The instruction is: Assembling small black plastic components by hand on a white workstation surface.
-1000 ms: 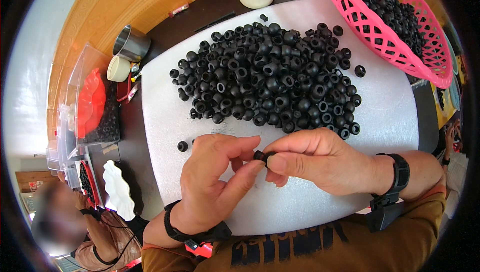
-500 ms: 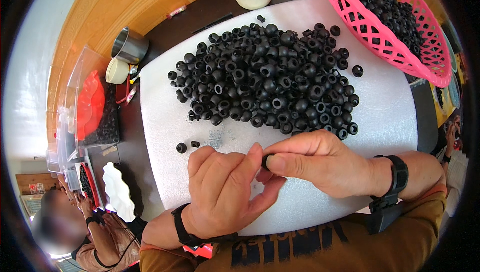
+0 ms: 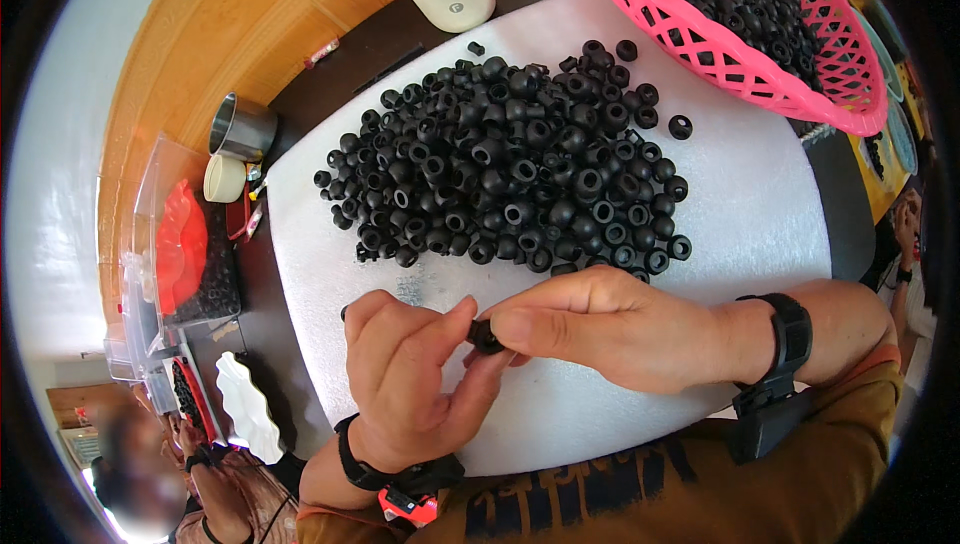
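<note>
In front of my chest both hands meet over a small black plastic part [image 3: 486, 337], rounded with a dark opening. My left hand [image 3: 398, 372] is closed, with thumb and index finger pinching the part from the left. From the right, my right hand [image 3: 625, 332] grips it between thumb and forefinger. My fingers cover much of it. Beyond my hands, a heap of black ball-shaped plastic parts with holes [image 3: 500, 164] lies on the white foam sheet [image 3: 740, 214]. A bit of another black piece [image 3: 344, 313] shows at the left hand's outer edge.
A pink lattice basket [image 3: 700, 49] full of black parts stands at the far right. Along the left are a steel cup [image 3: 243, 126], a clear bin with a red scalloped dish [image 3: 180, 249] and a white wavy dish [image 3: 246, 409]. Another person [image 3: 225, 489] sits at lower left.
Both hands have shifted slightly left in view, still together on the part, which now shows more between the fingertips. The whole scene has shifted a little left. My left hand now mostly hides the loose pieces near it.
</note>
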Action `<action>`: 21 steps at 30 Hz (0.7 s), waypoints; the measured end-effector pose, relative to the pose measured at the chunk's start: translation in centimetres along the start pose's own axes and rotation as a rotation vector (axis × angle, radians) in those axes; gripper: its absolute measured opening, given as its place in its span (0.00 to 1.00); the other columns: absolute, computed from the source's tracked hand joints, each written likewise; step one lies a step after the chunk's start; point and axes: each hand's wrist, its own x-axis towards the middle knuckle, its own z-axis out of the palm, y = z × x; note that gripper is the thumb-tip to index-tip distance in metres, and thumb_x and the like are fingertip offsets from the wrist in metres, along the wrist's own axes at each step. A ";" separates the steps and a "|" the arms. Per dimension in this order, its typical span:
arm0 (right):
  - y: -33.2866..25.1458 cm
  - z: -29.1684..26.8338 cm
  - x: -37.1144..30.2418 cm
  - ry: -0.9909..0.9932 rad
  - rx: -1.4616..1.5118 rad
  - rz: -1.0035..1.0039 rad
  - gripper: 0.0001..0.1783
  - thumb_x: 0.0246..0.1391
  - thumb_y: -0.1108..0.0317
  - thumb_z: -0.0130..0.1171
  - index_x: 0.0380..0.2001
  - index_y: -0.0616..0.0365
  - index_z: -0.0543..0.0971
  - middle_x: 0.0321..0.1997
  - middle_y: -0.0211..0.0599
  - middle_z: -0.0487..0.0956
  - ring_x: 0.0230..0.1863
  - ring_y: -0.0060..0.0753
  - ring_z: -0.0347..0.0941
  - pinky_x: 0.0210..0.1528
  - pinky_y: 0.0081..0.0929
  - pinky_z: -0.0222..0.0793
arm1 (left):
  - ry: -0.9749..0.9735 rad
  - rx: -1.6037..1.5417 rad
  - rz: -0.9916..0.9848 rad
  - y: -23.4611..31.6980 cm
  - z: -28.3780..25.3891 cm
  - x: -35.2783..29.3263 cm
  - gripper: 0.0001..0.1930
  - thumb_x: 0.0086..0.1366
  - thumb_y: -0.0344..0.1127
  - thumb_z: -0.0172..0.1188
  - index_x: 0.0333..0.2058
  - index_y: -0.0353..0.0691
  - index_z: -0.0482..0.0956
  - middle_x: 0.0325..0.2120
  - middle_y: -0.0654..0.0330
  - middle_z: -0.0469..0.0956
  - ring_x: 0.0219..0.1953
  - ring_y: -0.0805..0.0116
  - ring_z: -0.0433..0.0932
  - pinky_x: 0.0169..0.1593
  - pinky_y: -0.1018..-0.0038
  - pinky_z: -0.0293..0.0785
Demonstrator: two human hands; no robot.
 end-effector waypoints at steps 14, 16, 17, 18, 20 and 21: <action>0.9 -0.6 0.3 -0.105 -0.069 0.020 0.19 0.66 0.58 0.46 0.41 0.66 0.77 0.37 0.28 0.78 0.40 0.14 0.69 0.45 0.17 0.67 | -0.048 -0.088 -0.025 -0.2 0.4 -0.4 0.25 0.36 0.26 0.70 0.39 0.35 0.78 0.24 0.62 0.71 0.23 0.64 0.68 0.29 0.70 0.64; 1.0 -0.3 0.2 -0.093 -0.084 0.002 0.19 0.66 0.59 0.46 0.40 0.66 0.78 0.37 0.28 0.78 0.40 0.14 0.69 0.44 0.18 0.67 | -0.037 -0.103 -0.006 -0.3 0.5 -0.6 0.25 0.36 0.25 0.69 0.39 0.34 0.78 0.24 0.62 0.71 0.22 0.64 0.69 0.28 0.70 0.65; 1.0 -0.2 0.1 -0.080 -0.098 -0.017 0.19 0.66 0.59 0.47 0.40 0.65 0.78 0.36 0.27 0.78 0.39 0.13 0.69 0.43 0.18 0.67 | -0.050 -0.098 0.024 -0.3 0.4 -0.7 0.25 0.37 0.25 0.69 0.40 0.32 0.77 0.24 0.61 0.71 0.22 0.64 0.69 0.28 0.69 0.66; 1.2 -0.1 0.1 -0.080 -0.098 -0.015 0.19 0.66 0.59 0.47 0.40 0.65 0.78 0.36 0.27 0.78 0.39 0.13 0.69 0.43 0.18 0.67 | -0.062 -0.094 0.054 -0.3 0.3 -0.8 0.26 0.37 0.24 0.69 0.40 0.31 0.77 0.24 0.61 0.71 0.22 0.64 0.69 0.28 0.69 0.67; 1.5 -0.1 0.1 -0.077 -0.153 -0.031 0.18 0.66 0.60 0.46 0.38 0.66 0.78 0.34 0.27 0.78 0.37 0.12 0.68 0.41 0.18 0.67 | -0.038 -0.074 0.106 -0.3 0.3 -0.8 0.26 0.37 0.24 0.69 0.41 0.29 0.76 0.24 0.60 0.71 0.22 0.63 0.69 0.28 0.68 0.68; 1.4 0.0 0.0 -0.075 -0.151 -0.028 0.18 0.66 0.60 0.46 0.38 0.66 0.78 0.34 0.27 0.78 0.37 0.12 0.68 0.41 0.18 0.67 | -0.015 -0.056 0.162 -0.4 0.4 -0.9 0.26 0.38 0.24 0.69 0.41 0.28 0.76 0.24 0.59 0.72 0.21 0.63 0.70 0.28 0.67 0.69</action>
